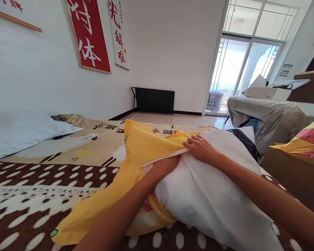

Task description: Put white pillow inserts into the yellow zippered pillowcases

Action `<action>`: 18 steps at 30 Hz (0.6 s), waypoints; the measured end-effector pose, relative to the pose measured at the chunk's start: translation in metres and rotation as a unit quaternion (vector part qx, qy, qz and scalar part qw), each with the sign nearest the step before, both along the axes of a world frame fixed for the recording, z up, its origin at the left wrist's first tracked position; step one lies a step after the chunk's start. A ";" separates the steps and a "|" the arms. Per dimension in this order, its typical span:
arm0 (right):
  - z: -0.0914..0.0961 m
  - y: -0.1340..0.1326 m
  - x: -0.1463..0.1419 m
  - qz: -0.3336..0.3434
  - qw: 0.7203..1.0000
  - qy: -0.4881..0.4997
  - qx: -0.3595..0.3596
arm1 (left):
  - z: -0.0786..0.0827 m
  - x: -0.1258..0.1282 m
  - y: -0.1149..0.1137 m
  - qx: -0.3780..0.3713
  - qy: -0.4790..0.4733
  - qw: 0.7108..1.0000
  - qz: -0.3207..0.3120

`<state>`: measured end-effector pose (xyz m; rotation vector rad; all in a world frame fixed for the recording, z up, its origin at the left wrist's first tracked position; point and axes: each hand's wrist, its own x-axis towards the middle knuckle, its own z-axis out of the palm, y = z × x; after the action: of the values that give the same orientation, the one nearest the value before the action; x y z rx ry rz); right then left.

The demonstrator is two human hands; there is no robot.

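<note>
A white pillow (199,188) lies on the bed, partly inside a yellow pillowcase (141,146). My left hand (171,163) reaches into the pillowcase opening; its fingers are hidden under the yellow cloth. At the edge of that opening, my right hand (200,148) has its fingers closed on the gathered fabric, resting against the top of the pillow. The pillow's larger part sticks out to the right, with a dark band (243,141) near its far corner. On the left the pillowcase lies flatter, its corner spread toward me.
A brown dotted blanket (49,195) and a beige patterned sheet (83,146) cover the bed. Another white pillow (28,132) lies at left. At right stand a cardboard box (293,177) with yellow printed cloth (308,139) and plastic-covered furniture (274,115). A black panel (154,100) leans by the far wall.
</note>
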<state>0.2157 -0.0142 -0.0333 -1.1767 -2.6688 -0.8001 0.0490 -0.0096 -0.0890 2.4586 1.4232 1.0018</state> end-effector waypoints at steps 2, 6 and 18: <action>-0.005 0.001 0.007 0.013 0.999 0.031 -0.023 | -0.009 -0.008 -0.027 0.039 0.030 0.999 -0.001; -0.009 -0.003 0.016 0.057 0.992 0.079 -0.074 | -0.037 -0.028 -0.088 0.276 0.132 0.949 -0.079; -0.009 -0.022 -0.010 0.039 0.997 0.020 -0.069 | -0.063 -0.021 -0.066 0.220 0.282 0.934 0.014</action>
<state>0.2057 -0.0361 -0.0420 -1.0966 -2.7551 -0.5820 0.0280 -0.0755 -0.1520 3.2638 1.5030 0.6989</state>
